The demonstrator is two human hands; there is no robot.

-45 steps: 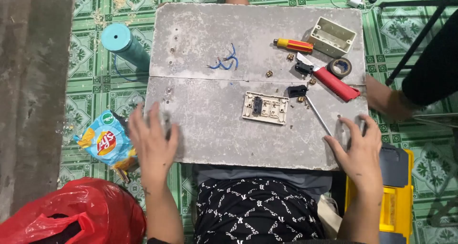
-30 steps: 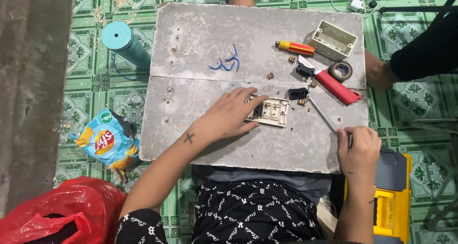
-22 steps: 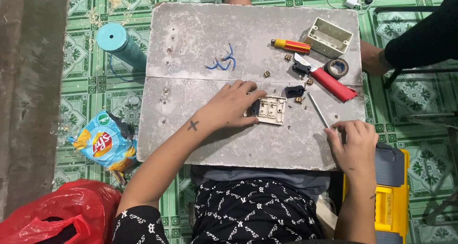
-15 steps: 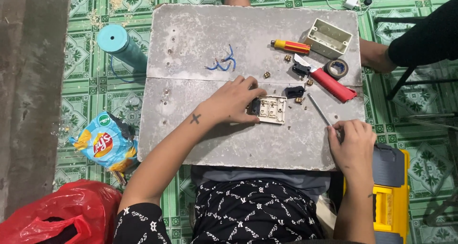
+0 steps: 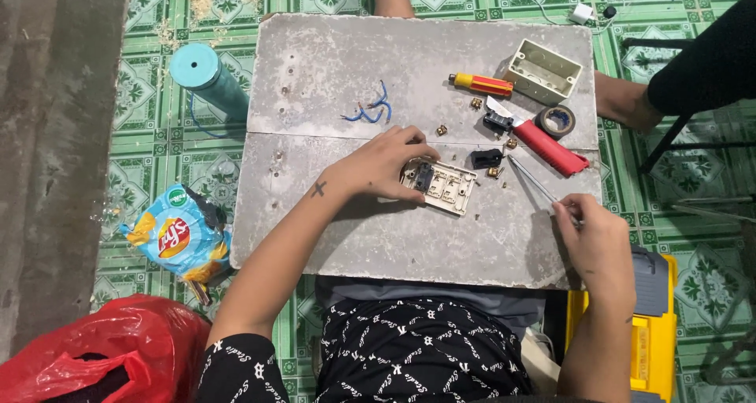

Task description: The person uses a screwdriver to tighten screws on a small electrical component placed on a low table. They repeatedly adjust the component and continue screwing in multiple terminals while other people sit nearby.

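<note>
Reaching in from the board's edge, the left hand (image 5: 376, 167) has come onto the cream switch plate (image 5: 442, 186) lying mid-tabletop (image 5: 354, 238), fingers curled on its left end, pinning it. The right hand (image 5: 596, 242) has closed on the thin screwdriver (image 5: 531, 183), fingers together round the handle, apparently; tip aimed toward the plate. Plate is steadied, tool ready. Loose brass screws (image 5: 496, 171) lie just beside it.

I see my left hand (image 5: 382, 167) resting on the cream switch plate (image 5: 441, 186) on the grey desk (image 5: 331, 64). My right hand (image 5: 594, 242) pinches a thin metal rod (image 5: 531, 183) near the desk's edge; blue wires (image 5: 370, 112) lie apart.
</note>
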